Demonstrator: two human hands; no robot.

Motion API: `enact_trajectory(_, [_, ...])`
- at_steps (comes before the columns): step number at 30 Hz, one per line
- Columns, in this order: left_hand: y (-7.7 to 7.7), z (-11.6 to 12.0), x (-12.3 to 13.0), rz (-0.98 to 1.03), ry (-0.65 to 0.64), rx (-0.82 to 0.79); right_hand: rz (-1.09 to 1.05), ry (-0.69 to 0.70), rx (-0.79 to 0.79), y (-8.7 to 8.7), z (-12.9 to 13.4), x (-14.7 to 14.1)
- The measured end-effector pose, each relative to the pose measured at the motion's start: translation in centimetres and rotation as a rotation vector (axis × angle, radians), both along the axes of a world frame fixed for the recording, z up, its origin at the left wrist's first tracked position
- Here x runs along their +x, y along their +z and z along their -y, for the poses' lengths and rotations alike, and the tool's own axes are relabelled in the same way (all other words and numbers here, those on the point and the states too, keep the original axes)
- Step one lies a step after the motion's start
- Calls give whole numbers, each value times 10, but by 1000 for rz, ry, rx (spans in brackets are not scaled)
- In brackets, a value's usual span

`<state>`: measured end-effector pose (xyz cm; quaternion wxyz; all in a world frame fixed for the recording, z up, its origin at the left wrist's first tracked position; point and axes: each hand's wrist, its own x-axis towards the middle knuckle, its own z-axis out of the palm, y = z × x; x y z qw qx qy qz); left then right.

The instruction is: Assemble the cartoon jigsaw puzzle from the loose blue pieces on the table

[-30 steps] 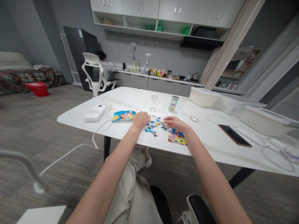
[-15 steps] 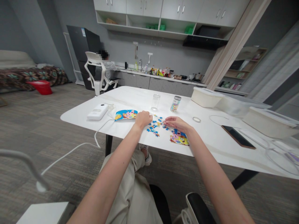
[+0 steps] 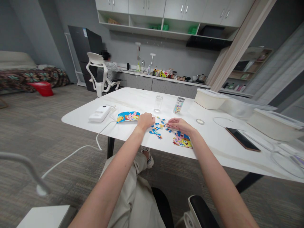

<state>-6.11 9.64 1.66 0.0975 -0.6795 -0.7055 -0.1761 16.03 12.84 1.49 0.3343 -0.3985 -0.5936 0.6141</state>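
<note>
My left hand [image 3: 146,120] is curled closed on the white table, beside loose blue puzzle pieces [image 3: 155,129]. Whatever its fingers might hold is hidden. Opposite it, my right hand [image 3: 180,125] has its fingertips pinched together at the right edge of the pieces, seemingly on one small puzzle piece. Below that hand lies a partly assembled cartoon puzzle [image 3: 182,141], half covered by the palm and wrist. A slightly curled picture sheet [image 3: 128,116] with the same blue cartoon style lies left of my left hand.
Behind the pieces stand a clear jar [image 3: 158,104] and a printed canister [image 3: 178,105]. A ring-shaped lid [image 3: 200,121], a phone [image 3: 242,139] and lidded bins [image 3: 211,98] are to the right. A white device [image 3: 99,113] with cables lies left. A person sits beyond the table.
Almost nothing differs. My right hand's fingers have shifted very slightly at the edge of the pieces; my left hand stays in place.
</note>
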Motion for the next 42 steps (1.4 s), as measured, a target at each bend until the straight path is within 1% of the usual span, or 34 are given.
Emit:
enact_trajectory(3, [0, 1, 0, -2, -1, -1, 81, -35, 30, 0, -3, 1])
enact_trajectory(7, [0, 1, 0, -1, -2, -11, 208, -55, 153, -2, -7, 1])
enact_trajectory(14, [1, 1, 0, -3, -13, -28, 296, -117, 326, -7, -15, 1])
enact_trajectory(19, [0, 1, 0, 5, -15, -30, 566, -268, 532, -10, -20, 4])
enact_trajectory(23, [1, 2, 1, 15, -10, -28, 708, -276, 662, -12, -23, 7])
enact_trajectory(25, [4, 3, -1, 28, 14, -14, 752, -270, 711, -13, -24, 8])
enact_trajectory(29, [10, 5, -14, 89, 145, 78, 787, -239, 769, -15, -25, 8])
enact_trajectory(30, [11, 6, -18, 97, 153, 88, 788, -230, 779, -15, -25, 8])
enact_trajectory(31, [11, 6, -22, 90, 115, 75, 790, -222, 786, -15, -25, 8])
enact_trajectory(34, [11, 9, -28, 26, -127, -53, 810, -209, 795, -16, -26, 8])
enact_trajectory(36, [9, 10, -27, -16, -239, -132, 822, -206, 797, -16, -26, 8])
enact_trajectory(38, [8, 12, -23, -48, -267, -166, 826, -206, 794, -16, -26, 8])
enact_trajectory(42, [7, 13, -16, -93, -287, -176, 826, -196, 766, -14, -24, 8])
